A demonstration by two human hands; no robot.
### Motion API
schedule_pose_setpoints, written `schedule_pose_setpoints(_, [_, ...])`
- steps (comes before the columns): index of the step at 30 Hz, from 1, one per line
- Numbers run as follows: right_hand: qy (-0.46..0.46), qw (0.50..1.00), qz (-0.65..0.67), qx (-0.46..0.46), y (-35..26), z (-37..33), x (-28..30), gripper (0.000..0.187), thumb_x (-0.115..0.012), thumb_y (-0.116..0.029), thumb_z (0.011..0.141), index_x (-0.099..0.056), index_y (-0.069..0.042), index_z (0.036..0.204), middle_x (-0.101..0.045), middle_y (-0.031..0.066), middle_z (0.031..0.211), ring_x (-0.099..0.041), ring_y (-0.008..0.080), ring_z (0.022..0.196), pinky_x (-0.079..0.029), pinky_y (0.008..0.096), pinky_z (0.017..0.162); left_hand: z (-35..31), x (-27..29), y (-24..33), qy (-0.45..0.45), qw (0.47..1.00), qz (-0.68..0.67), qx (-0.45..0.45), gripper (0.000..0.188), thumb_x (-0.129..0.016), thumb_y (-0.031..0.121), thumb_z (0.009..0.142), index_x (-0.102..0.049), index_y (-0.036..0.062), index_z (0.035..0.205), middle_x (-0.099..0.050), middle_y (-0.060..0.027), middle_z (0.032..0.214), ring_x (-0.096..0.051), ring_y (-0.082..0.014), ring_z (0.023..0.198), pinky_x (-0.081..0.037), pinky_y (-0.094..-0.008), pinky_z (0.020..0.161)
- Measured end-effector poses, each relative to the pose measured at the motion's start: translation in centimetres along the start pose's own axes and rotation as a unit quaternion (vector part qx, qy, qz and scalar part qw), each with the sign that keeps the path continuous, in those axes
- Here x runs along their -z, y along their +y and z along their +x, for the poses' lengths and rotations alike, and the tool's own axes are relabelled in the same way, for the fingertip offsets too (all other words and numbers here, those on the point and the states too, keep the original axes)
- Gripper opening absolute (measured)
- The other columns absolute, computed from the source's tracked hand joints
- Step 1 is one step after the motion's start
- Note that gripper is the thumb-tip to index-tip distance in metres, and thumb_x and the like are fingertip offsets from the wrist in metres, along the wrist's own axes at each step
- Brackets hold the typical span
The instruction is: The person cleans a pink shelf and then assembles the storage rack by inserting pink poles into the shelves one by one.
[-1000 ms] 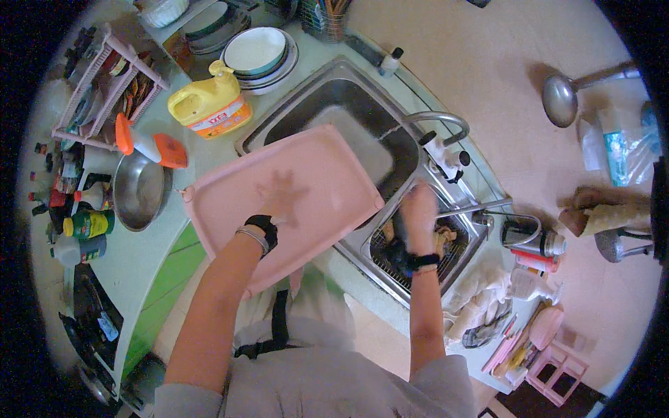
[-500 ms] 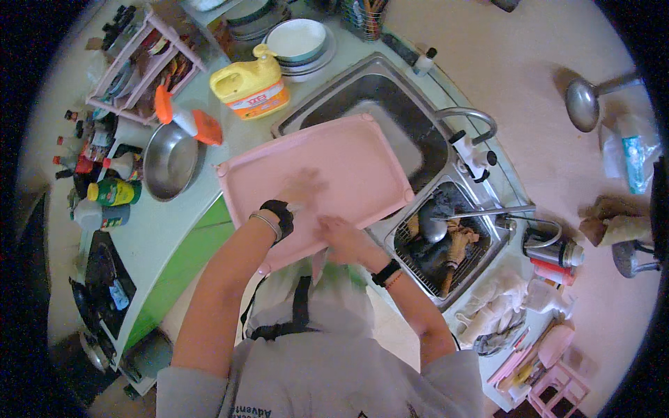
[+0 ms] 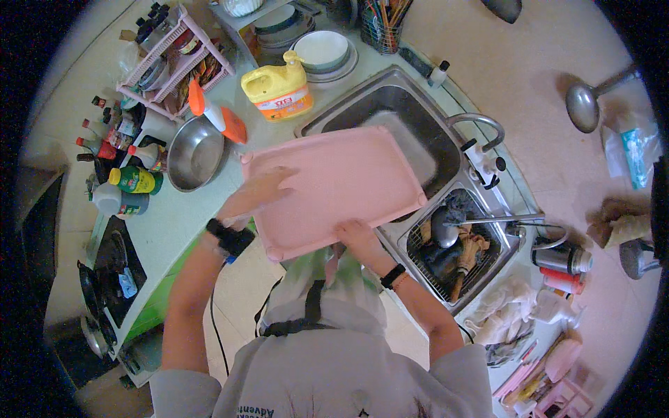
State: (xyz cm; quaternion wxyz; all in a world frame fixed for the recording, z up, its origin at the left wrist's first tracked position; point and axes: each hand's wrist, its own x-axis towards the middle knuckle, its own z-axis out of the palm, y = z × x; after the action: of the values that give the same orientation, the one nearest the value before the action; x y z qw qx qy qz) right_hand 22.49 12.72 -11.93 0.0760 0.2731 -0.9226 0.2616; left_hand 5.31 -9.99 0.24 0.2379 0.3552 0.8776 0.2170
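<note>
A shallow pink plastic tray (image 3: 348,174), rectangular with raised rims and knobbed corners, is tilted in front of me, overlapping the counter and the near part of the large sink basin. My right hand (image 3: 359,238) grips its near rim, with the fingers lying over the surface and the thumb hidden below. My left hand (image 3: 259,194), slightly blurred, reaches over the tray's left part with its fingers stretched out. I see nothing in that hand; whether it touches the surface I cannot tell.
Behind the tray is the steel sink basin (image 3: 425,132) with its tap (image 3: 484,132). To the right, a smaller basin holds a ladle (image 3: 444,231) and a rack. A yellow jug (image 3: 279,89), an orange spray bottle (image 3: 221,117) and a steel bowl (image 3: 195,155) stand at the left.
My left hand has moved from the tray's middle toward its left edge. My right hand keeps to the near rim. The whole view has shifted slightly, with the counter appearing farther right.
</note>
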Motion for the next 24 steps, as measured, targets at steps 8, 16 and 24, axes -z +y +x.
schedule_pose_setpoints(8, [0.218, 0.950, 0.158, -0.161, 2.8, 1.8, 3.7, 0.024, -0.057, 0.007, 0.067, -0.057, -0.002, 0.089, -0.058, 0.0109, 0.085, -0.055, 0.0284, 0.081, -0.044, 0.0343, 0.073, -5.0, 7.3, 4.9, 0.228, 0.973, 0.017, 0.030, 0.049, -0.058, 0.014, 0.079, -0.044, 0.0063, 0.125, -0.045, -0.0179, 0.127, -0.041, -0.0300, 0.119, -0.032, -0.0370, 0.100])
schedule_pose_setpoints(16, [0.283, 0.827, 0.326, -0.361, 3.9, 4.3, 10.9, 0.018, -0.056, -0.005, 0.082, -0.060, 0.000, 0.099, -0.061, 0.0033, 0.085, -0.054, 0.0116, 0.080, -0.044, 0.0270, 0.072, -6.3, 4.7, 3.0, 0.285, 0.957, -0.043, 0.030, 0.047, -0.057, 0.016, 0.083, -0.043, 0.0066, 0.126, -0.044, -0.0149, 0.128, -0.039, -0.0291, 0.121, -0.029, -0.0357, 0.102])
schedule_pose_setpoints(24, [0.427, 0.721, 0.420, -0.349, 6.9, 2.1, 15.8, 0.018, -0.053, -0.012, 0.088, -0.058, 0.001, 0.099, -0.058, 0.0010, 0.085, -0.050, 0.0089, 0.076, -0.043, 0.0237, 0.069, -6.0, 2.0, 1.8, 0.261, 0.959, -0.110, 0.008, 0.044, -0.055, 0.015, 0.083, -0.044, 0.0064, 0.125, -0.046, -0.0136, 0.126, -0.042, -0.0280, 0.119, -0.033, -0.0342, 0.100])
